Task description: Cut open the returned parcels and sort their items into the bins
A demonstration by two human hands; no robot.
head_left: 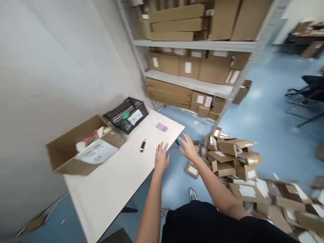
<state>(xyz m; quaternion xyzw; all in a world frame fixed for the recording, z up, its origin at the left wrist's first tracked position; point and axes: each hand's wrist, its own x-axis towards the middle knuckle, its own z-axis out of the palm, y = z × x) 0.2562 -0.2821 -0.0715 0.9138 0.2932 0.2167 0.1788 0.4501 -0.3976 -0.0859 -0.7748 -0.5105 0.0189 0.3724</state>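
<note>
My left hand (pixel 161 158) is at the near edge of the white table (pixel 113 182), fingers spread, holding nothing; whether it touches the top I cannot tell. Just past the table's right corner hangs my right hand (pixel 188 147), also empty with its fingers apart. A black and yellow cutter-like tool (pixel 143 145) lies on the table, left of my left hand. Farther back on the tabletop is a small pink and purple item (pixel 162 127), blurred into blocks so its kind is unclear.
On the table stand an open cardboard box (pixel 73 143) with colourful contents and a black plastic crate (pixel 126 116). A metal shelf (pixel 194 44) full of cartons rises behind. Many flattened and opened cartons (pixel 227 158) cover the floor at right.
</note>
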